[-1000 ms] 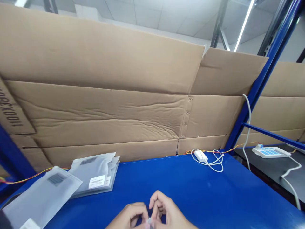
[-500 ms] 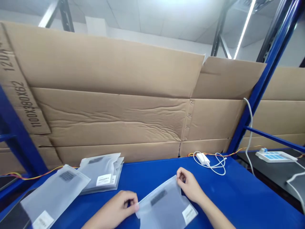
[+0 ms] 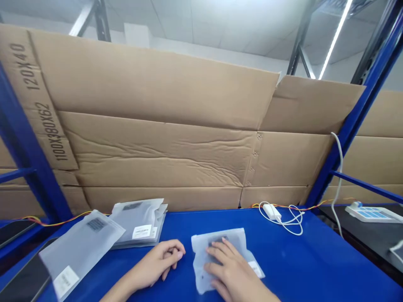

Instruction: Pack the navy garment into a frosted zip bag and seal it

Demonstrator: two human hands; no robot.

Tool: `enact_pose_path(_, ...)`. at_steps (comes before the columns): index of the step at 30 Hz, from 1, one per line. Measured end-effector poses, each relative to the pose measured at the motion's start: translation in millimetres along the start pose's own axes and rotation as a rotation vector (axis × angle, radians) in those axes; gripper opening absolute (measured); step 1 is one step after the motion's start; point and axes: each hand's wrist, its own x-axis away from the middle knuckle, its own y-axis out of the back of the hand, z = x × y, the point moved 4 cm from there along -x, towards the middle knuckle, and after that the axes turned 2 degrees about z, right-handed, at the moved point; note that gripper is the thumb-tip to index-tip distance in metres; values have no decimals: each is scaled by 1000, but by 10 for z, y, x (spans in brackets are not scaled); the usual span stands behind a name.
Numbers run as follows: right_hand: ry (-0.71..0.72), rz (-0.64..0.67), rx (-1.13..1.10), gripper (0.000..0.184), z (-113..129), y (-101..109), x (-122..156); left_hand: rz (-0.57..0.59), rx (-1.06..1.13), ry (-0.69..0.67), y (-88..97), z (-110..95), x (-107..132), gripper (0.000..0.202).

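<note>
Background: creased brown cardboard stands as a wall behind a blue tabletop. Left side: one loose frosted bag lies slanted beside a stack of similar bags. Right hand lies over another bag, fingers slightly apart and flat on it, not pinching. Left hand rests just left of that bag, apart from it; fingers curled together, nothing seen in them. The bag under the hand lies on the tabletop near the middle front. Far right, near the cardboard: a white adapter. Smallest: a white label at the bag's right edge, partly covered.

Risk (judgement): uneven pressing could crease the thin bag; sideways palm drag could skew it or scuff the label.

Orientation: banded edge faces the cardboard, running left to right, right end slightly farther back. Long axis: cannot tell; hand covers too much.
</note>
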Motion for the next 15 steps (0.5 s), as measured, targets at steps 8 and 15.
enact_pose_path(8, -627, -311, 320, 52, -1140, 273, 247, 9, 1, 4, 2, -32, 6, 46)
enact_pose_path(15, -645, -317, 262, 51, -1342, 143, 227, -8, -42, -34, -29, -53, 5, 48)
